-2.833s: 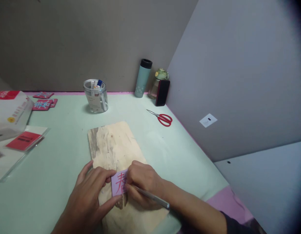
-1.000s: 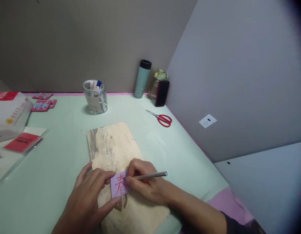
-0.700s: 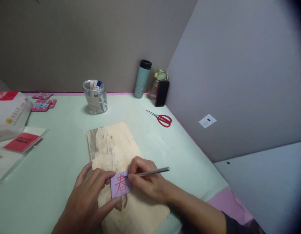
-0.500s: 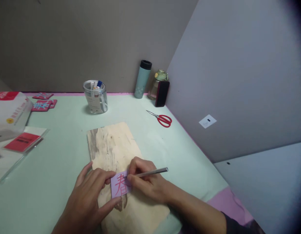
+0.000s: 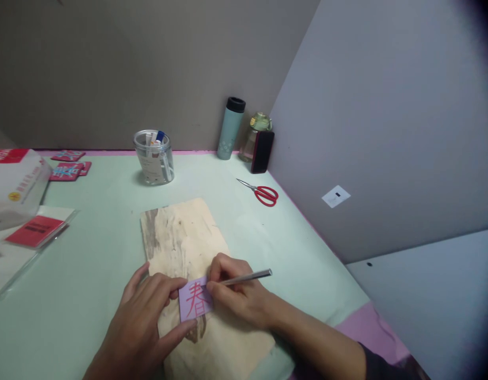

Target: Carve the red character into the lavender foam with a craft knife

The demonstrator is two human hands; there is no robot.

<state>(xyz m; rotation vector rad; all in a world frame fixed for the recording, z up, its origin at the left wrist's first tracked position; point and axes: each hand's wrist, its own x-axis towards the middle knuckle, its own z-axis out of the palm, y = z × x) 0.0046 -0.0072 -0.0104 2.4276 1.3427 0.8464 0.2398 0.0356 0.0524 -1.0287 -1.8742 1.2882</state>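
Note:
A small purple square block point(image 5: 184, 307) with a red Chinese character on it lies on a pale, stained wooden board point(image 5: 196, 227). My left hand point(image 5: 143, 314) grips the block's left side, index finger at the upper edge and thumb at the lower edge. Pinched in my right hand point(image 5: 241, 293) is a slim, silver, pen-shaped tool point(image 5: 249, 277). Its thin tip points left, over the upper right of the character; whether it touches the surface I cannot tell. My right fingers cover the block's right edge.
Red-handled scissors point(image 5: 266, 195) lie beyond the board. Behind stand a clear tub of pens point(image 5: 154, 161), a teal tumbler point(image 5: 230, 129), a green-lidded bottle point(image 5: 249, 142) and a phone point(image 5: 262, 153). At left are a plastic bag point(image 5: 18, 182), red carved blocks point(image 5: 65, 171) and a red packet point(image 5: 35, 230).
A further red stroke shows at the right of the character, less covered than before. Both hands keep nearly the same place, and the view has shifted very slightly.

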